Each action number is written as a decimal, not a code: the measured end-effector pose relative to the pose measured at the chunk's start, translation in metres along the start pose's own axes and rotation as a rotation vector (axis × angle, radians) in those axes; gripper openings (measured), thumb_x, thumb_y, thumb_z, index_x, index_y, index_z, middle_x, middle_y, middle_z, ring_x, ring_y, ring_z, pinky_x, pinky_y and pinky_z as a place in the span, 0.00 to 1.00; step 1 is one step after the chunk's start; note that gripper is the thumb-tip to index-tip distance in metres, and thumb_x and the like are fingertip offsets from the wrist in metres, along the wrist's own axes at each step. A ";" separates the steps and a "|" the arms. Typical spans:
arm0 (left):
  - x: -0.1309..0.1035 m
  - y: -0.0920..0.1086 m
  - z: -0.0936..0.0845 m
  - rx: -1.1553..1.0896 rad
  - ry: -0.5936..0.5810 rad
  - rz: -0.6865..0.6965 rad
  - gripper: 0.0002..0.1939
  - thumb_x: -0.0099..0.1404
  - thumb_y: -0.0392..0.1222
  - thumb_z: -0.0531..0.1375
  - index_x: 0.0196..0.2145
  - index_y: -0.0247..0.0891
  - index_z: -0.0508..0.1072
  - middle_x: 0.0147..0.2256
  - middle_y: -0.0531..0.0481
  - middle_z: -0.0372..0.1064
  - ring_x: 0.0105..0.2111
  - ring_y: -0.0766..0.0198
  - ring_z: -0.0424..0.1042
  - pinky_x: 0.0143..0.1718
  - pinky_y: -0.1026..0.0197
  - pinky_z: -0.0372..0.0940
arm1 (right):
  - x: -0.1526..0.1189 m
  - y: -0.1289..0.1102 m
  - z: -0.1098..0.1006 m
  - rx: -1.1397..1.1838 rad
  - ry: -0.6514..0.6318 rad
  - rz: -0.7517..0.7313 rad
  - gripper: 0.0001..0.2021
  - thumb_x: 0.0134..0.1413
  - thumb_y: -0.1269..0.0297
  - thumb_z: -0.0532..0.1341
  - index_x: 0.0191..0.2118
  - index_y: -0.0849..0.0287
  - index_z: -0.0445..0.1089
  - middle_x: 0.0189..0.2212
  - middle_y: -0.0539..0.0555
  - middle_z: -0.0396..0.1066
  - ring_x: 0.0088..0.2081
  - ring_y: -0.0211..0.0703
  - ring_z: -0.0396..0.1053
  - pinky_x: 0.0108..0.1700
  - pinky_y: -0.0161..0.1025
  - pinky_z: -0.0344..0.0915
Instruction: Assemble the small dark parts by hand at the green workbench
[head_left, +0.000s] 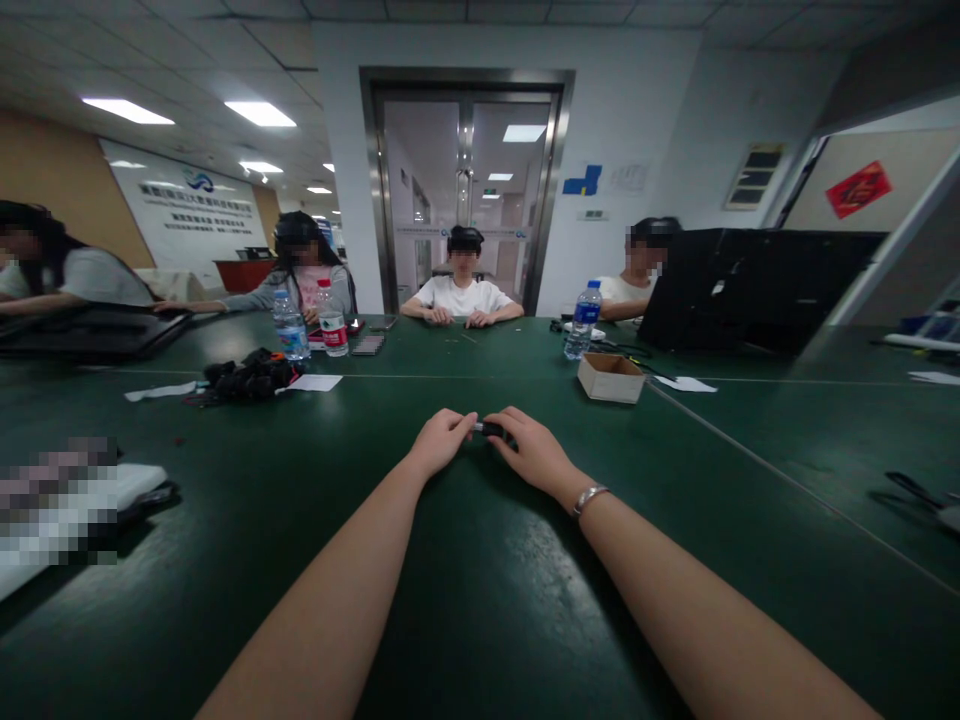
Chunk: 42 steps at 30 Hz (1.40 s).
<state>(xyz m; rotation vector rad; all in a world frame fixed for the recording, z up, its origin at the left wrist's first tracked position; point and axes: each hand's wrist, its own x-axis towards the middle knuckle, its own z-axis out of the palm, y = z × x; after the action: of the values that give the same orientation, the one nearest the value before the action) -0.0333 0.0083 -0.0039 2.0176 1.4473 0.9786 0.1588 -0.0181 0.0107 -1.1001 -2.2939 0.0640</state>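
Note:
Near the middle of the green table (480,600), my left hand (441,442) pinches the silver end of a small black and silver object (491,429). My right hand (534,450), with a silver bracelet (589,499) at its wrist, has its fingers closed on the black end of the same object. The object lies level between the two hands, just above the table; what exactly it is cannot be made out.
An open cardboard box (610,380) and a water bottle (583,320) stand beyond my right hand. Black cables (251,377), papers (315,383) and two bottles are at the back left. Several people sit around the table; black monitors (757,290) stand at the right.

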 end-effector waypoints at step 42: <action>-0.141 -0.070 -0.180 1.026 0.102 0.095 0.19 0.59 0.43 0.51 0.48 0.47 0.71 0.49 0.46 0.68 0.53 0.46 0.61 0.54 0.43 0.53 | -0.122 0.102 -0.123 -0.357 -0.225 0.613 0.12 0.61 0.60 0.48 0.40 0.60 0.65 0.40 0.61 0.70 0.42 0.50 0.68 0.45 0.44 0.62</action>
<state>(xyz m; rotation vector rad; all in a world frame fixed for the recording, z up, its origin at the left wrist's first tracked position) -0.2414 -0.1071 0.0217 2.7461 2.2083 0.3530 0.3536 -0.0643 0.0243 -2.0448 -2.1145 0.0164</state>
